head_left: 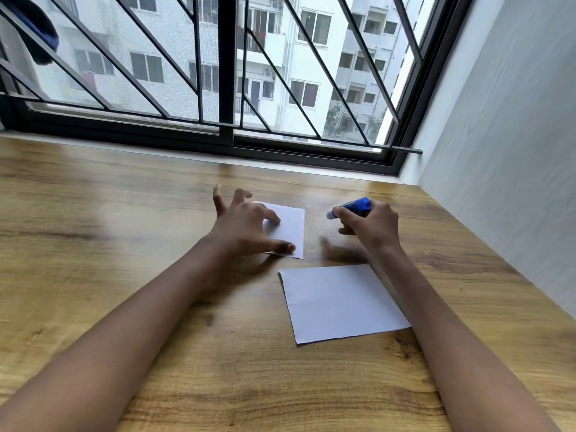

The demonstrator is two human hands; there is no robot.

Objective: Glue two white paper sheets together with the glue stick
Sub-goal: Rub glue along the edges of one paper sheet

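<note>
Tabletop [124, 213]: spread left hand [243, 226] presses paper [291, 226]; right hand [371, 226] grips glue stick [355, 206].

Take the larger white paper sheet [343, 302], flat on the brown wooden worktop [93, 213], as your mark. Left of it you have a wide stretch of bare wood, crossed only by your left forearm [140, 307]. Just beyond it, your left hand [246, 226] presses the smaller white paper sheet [291, 227] with spread fingers. Your right hand [371, 227] has the blue glue stick [353, 207] in its grip, and a narrow lane of bare wood runs between the two hands. Your right forearm [436, 307] lies over the mark's right edge. Further right, the pale grey wall [498, 151] shuts that side. Far beyond, the black-barred window [227, 73] shuts the back.
</note>
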